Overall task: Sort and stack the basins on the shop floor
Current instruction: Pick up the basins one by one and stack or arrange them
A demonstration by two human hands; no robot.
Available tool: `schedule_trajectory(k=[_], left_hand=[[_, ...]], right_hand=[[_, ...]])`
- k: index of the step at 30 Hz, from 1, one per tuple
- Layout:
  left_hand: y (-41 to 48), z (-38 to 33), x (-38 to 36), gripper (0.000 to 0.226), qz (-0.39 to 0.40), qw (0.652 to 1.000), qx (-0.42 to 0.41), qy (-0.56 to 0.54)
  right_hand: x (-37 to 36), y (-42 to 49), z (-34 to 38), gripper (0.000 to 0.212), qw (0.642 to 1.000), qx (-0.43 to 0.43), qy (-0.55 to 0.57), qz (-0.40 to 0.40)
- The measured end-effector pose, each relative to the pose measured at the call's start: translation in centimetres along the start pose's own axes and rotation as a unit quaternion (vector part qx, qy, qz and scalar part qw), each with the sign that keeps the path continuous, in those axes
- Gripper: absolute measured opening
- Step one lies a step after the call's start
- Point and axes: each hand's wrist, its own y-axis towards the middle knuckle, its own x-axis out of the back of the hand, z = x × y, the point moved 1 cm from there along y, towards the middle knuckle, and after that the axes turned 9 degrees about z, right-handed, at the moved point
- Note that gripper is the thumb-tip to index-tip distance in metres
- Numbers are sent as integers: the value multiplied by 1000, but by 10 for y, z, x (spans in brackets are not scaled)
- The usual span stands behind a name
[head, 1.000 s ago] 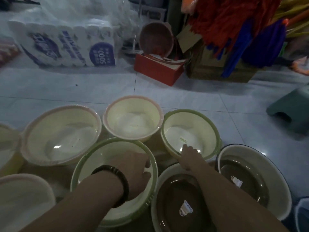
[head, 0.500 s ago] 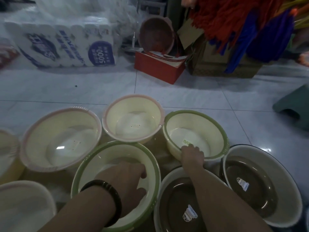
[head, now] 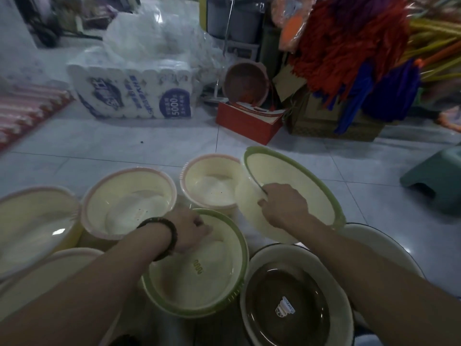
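Note:
Several cream basins crowd the tiled floor in front of me. My right hand (head: pixel 284 206) grips the near rim of a green-rimmed basin (head: pixel 299 178), which is lifted and tilted towards me. My left hand (head: pixel 189 231), with a dark bracelet on the wrist, curls over the far rim of a second green-rimmed basin (head: pixel 199 275) lying flat. Behind them sit a small pink-rimmed basin (head: pixel 209 183) and a larger pink-rimmed basin (head: pixel 124 203). A yellow basin (head: pixel 30 221) is at the left. Two white basins with brown insides (head: pixel 289 303) (head: pixel 374 245) lie at the right.
A pack of toilet rolls (head: pixel 129 96) and a red box (head: pixel 249 123) stand behind the basins, with a brown basin (head: pixel 245 81) leaning above the box. Mops (head: pixel 349 46) hang at the back right. A green stool (head: pixel 436 181) is at the right, a striped mat (head: pixel 25 113) at the left.
My right hand has lifted the far green-rimmed basin off the floor and tilted it up. My left hand has shifted to the far rim of the near green-rimmed basin.

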Motion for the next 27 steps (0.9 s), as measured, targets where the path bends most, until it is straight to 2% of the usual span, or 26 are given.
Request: schedule_trajectory(k=[1, 3, 5, 7, 10, 12, 14, 15, 16, 17, 18, 20, 21, 22, 23, 24, 26, 27], left_hand=[[-6, 2, 0, 45, 5, 994, 0, -108], [-18, 1, -5, 50, 28, 957, -8, -290], [-26, -3, -21, 53, 36, 896, -14, -442], [-30, 3, -45, 40, -19, 844, -13, -535], [-38, 30, -70, 22, -63, 831, 16, -553], [-43, 48, -71, 23, -71, 835, 15, -546], [-46, 58, -63, 41, -105, 853, 2, -511], [-46, 64, -60, 54, -130, 858, 4, -496], [-45, 70, -55, 60, -147, 855, 10, -498], [-44, 75, -50, 57, -159, 843, 18, -513], [-43, 82, -43, 50, -169, 829, 28, -532], [-38, 97, -24, 42, -187, 818, 55, -541], [-35, 105, -14, 40, -186, 822, 80, -531], [-32, 111, -6, 36, -181, 828, 108, -519], [-28, 115, 0, 31, -166, 835, 130, -507], [-25, 118, 2, 27, -145, 840, 145, -503], [-17, 123, -3, 22, -104, 847, 171, -492], [-11, 127, -7, 21, -94, 851, 183, -483]], right_hand=[[8, -20, 18, 17, 999, 30, -12, -6], [15, -64, 49, 12, 994, 94, -45, -26], [9, -103, 72, 12, 984, 151, -78, -47], [-4, -132, 87, 17, 973, 200, -111, -45], [-20, -154, 98, 26, 953, 280, -103, 48], [-16, -160, 96, 45, 954, 274, -33, 115], [-4, -160, 91, 72, 961, 254, -20, 106], [4, -161, 88, 76, 963, 249, 8, 100], [11, -161, 85, 72, 962, 245, 77, 88], [18, -159, 81, 63, 958, 232, 161, 54], [25, -153, 76, 55, 956, 204, 212, -16], [33, -140, 62, 49, 964, 83, 200, -154], [31, -134, 52, 55, 965, 2, 199, -169], [26, -130, 43, 65, 958, -76, 245, -124], [17, -127, 37, 73, 933, -139, 328, -43], [4, -125, 34, 75, 888, -182, 421, 43], [-19, -120, 31, 54, 797, -220, 540, 159], [-31, -117, 31, 42, 781, -226, 553, 182]])
